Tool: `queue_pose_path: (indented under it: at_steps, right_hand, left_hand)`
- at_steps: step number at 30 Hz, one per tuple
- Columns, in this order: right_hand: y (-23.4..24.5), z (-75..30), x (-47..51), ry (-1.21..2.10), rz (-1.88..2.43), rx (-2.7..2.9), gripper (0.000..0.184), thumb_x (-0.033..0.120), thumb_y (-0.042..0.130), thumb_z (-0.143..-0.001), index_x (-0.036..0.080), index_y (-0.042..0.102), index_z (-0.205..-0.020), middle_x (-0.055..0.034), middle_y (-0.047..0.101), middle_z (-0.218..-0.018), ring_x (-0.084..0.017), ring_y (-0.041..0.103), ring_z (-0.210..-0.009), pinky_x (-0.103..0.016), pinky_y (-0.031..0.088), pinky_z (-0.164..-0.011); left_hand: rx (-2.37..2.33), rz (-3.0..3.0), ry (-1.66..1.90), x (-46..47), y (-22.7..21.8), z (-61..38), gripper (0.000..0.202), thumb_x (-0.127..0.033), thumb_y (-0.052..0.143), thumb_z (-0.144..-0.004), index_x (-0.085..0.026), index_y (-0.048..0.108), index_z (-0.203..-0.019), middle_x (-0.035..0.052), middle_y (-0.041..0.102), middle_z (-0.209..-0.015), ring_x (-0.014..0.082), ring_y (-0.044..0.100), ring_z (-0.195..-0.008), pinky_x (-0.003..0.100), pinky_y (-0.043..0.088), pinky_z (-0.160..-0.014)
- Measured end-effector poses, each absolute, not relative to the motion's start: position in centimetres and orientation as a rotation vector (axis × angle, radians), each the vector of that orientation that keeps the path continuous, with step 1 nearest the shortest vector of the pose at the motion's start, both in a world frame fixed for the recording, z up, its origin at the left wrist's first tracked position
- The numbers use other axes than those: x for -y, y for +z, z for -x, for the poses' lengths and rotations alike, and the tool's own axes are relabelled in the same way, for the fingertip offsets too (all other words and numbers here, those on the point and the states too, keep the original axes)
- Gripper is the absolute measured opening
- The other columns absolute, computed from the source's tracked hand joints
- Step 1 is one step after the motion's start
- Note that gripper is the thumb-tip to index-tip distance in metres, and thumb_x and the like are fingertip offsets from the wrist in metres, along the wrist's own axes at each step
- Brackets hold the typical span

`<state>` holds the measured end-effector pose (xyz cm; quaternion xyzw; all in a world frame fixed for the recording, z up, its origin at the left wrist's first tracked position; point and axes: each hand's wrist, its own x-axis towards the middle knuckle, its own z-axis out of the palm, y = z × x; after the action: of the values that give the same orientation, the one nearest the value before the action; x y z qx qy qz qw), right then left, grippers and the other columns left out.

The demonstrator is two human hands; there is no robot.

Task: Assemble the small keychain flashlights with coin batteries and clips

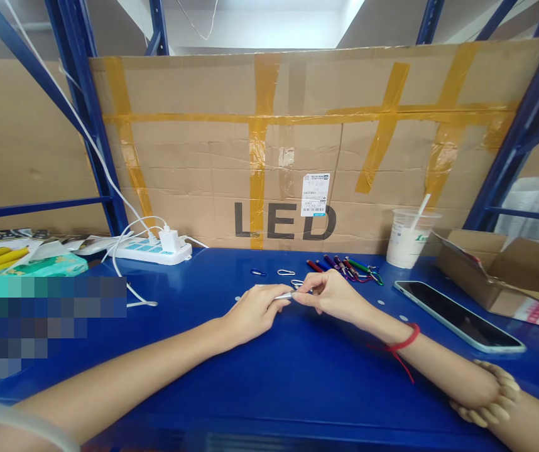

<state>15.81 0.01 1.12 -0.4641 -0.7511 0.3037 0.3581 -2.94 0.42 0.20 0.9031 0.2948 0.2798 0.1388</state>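
The left hand (pixel 256 309) is closed around a slim, silver-coloured cylinder (pixel 284 296), which pokes out between its thumb and fingers. The right hand (pixel 328 294) pinches the right end of the cylinder between thumb and fingertips (whether some small part is also caught there, I cannot tell). The cylinder sits just above the glossy blue tabletop (pixel 298 389), about midway across it, lying nearly level between the two hands.

A knotted red cord bracelet (pixel 405 339) circles the right wrist, and a bracelet of chunky pale beads (pixel 507 390) sits farther up that forearm.

Just beyond the fingers lie a silver metal carabiner (pixel 286 272) and, to its left, a dark blue metal carabiner (pixel 258 272); another silver clip is partly hidden behind the right hand. Behind that hand lies a loose cluster of slim red, purple and green cylinders (pixel 357 266).

To the right, a black-screened phone in a pale case (pixel 460 317) lies flat near an open brown cardboard box (pixel 458 257); a clear plastic cup with a white straw (pixel 406 242) stands behind. A white power strip (pixel 128 250) lies far left, before a tall, taped cardboard panel marked "LED" (pixel 194 182).
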Motion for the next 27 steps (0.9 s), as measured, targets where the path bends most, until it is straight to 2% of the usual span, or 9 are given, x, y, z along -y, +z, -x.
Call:
queue_pose_path:
  at_steps: [7, 12, 15, 24, 27]
  right_hand:
    - [1.8, -15.8, 0.3, 0.736, 1.236, 1.909, 0.032, 0.044, 0.066, -0.066, 0.013, 0.069, -0.070, -0.0029, 0.062, -0.063, -0.006, 0.045, -0.040, -0.021, 0.037, -0.039]
    - [2.1, -15.8, 0.5, 0.692, 1.293, 1.902, 0.032, 0.044, 0.065, -0.067, 0.013, 0.070, -0.074, -0.0004, 0.056, -0.048, -0.008, 0.045, -0.039, -0.021, 0.035, -0.040]
    - [1.9, -15.9, 0.3, 0.707, 1.278, 1.912, 0.034, 0.045, 0.064, -0.068, 0.013, 0.070, -0.076, -0.0027, 0.060, -0.054, -0.008, 0.046, -0.040, -0.022, 0.036, -0.041]
    - [1.4, -16.0, -0.1, 0.633, 1.226, 1.936, 0.032, 0.045, 0.063, -0.070, 0.014, 0.070, -0.075, -0.0064, 0.067, -0.073, -0.007, 0.048, -0.039, -0.022, 0.038, -0.040]
    - [1.4, -15.9, -0.2, 0.580, 1.184, 1.928, 0.031, 0.044, 0.064, -0.070, 0.014, 0.069, -0.073, -0.0050, 0.066, -0.071, -0.006, 0.049, -0.038, -0.021, 0.037, -0.039]
  left_hand:
    - [-0.865, -2.513, 0.851, -0.8, -0.1, 2.8, 0.020, -0.023, 0.035, -0.090, -0.019, 0.053, -0.097, 0.0005, 0.061, -0.076, 0.0129, 0.057, -0.069, 0.022, 0.042, -0.066]
    - [-0.895, -2.463, 0.865, -1.0, -0.4, 3.0, 0.028, -0.025, 0.036, -0.089, -0.023, 0.042, -0.117, -0.0017, 0.060, -0.074, 0.0134, 0.058, -0.070, 0.024, 0.043, -0.070]
    - [-0.883, -2.471, 0.857, -1.0, -0.4, 3.1, 0.029, -0.024, 0.035, -0.090, -0.025, 0.040, -0.119, -0.0022, 0.059, -0.074, 0.0134, 0.058, -0.071, 0.025, 0.043, -0.072]
    - [-0.949, -2.441, 0.862, -0.9, -0.1, 2.9, 0.023, -0.028, 0.032, -0.091, -0.024, 0.045, -0.109, -0.0030, 0.056, -0.070, 0.0121, 0.054, -0.063, 0.023, 0.040, -0.063]
    - [-0.955, -2.401, 0.888, -0.9, 0.0, 2.8, 0.022, -0.027, 0.033, -0.090, -0.024, 0.045, -0.108, -0.0042, 0.054, -0.067, 0.0114, 0.052, -0.061, 0.022, 0.038, -0.060]
